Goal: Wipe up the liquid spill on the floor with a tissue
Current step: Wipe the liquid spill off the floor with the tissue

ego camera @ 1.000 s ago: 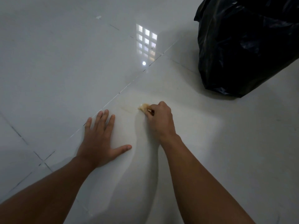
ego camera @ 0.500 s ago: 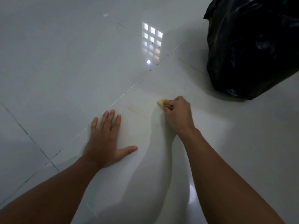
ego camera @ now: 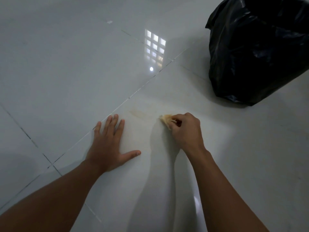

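Note:
A faint yellowish liquid smear [ego camera: 139, 113] lies on the glossy white floor tile. My right hand [ego camera: 186, 131] is closed on a crumpled, yellow-stained tissue [ego camera: 165, 119], pressed to the floor just right of the smear. Most of the tissue is hidden in my fist. My left hand [ego camera: 109, 144] lies flat on the tile with fingers spread, below and left of the smear, holding nothing.
A large black plastic rubbish bag [ego camera: 257, 47] stands on the floor at the upper right, beyond my right hand. Dark grout lines [ego camera: 143, 86] cross the tiles diagonally. A window reflection [ego camera: 154, 46] glares on the floor ahead.
My right hand with the tissue swept right from the smear's area, then shifted slightly back. The yellowish smear to its left has become uncovered. My left hand stays planted.

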Available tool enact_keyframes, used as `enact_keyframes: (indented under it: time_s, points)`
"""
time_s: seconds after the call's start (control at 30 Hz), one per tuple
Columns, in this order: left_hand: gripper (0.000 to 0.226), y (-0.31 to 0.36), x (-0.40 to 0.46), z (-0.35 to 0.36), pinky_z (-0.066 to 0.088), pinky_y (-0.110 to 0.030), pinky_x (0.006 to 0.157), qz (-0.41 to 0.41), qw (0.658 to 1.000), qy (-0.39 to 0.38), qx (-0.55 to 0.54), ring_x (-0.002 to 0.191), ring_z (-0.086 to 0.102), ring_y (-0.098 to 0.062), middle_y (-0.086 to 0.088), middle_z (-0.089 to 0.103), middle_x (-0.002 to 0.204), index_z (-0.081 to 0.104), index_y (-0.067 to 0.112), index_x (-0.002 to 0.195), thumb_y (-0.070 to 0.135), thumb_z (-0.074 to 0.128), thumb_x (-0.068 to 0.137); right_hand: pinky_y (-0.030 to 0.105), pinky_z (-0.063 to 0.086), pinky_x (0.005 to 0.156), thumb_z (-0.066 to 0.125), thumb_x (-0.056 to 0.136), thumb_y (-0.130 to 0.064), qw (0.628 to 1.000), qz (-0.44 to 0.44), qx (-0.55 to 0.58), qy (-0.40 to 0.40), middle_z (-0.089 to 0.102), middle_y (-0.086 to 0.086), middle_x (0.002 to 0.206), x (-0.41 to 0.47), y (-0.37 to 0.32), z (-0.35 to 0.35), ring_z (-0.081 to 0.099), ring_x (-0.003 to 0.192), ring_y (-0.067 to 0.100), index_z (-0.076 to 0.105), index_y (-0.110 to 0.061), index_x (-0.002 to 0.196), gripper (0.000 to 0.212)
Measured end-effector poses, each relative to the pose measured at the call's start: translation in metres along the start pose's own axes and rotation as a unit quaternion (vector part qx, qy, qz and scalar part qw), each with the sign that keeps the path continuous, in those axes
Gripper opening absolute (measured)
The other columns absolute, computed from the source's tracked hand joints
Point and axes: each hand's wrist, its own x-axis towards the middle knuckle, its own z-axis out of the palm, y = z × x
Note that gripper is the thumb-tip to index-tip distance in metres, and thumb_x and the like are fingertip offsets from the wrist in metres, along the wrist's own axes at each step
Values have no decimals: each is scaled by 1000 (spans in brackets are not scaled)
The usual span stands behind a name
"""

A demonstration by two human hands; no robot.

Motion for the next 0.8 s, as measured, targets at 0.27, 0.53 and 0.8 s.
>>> enact_keyframes:
  time_s: [0.27,0.53,0.8]
  points:
    - [140,-8,-4,-5,7,-54,124,5,999,0,-32,155,8,-28,-16,12,166,19,1,156,104,18,60,29,56,78,70,83,-26,997,7,24,-80,74,2,86,-12,-4,8,67,82,14,78,-16,94,16]
    - [148,-32,-19,-6,3,-41,126,11,1000,-6,-24,155,-1,-25,-17,2,167,8,-2,156,106,23,57,20,49,75,71,83,-26,971,-101,14,-216,70,-1,89,-39,-47,28,63,82,12,78,-20,94,15]
    - [146,-30,-19,-5,6,-43,127,13,1000,-3,-19,156,-4,-22,-14,-1,168,6,-2,157,105,25,59,34,47,66,62,87,-26,968,-170,-50,-177,58,6,85,-33,-75,71,57,78,25,75,-14,93,18]
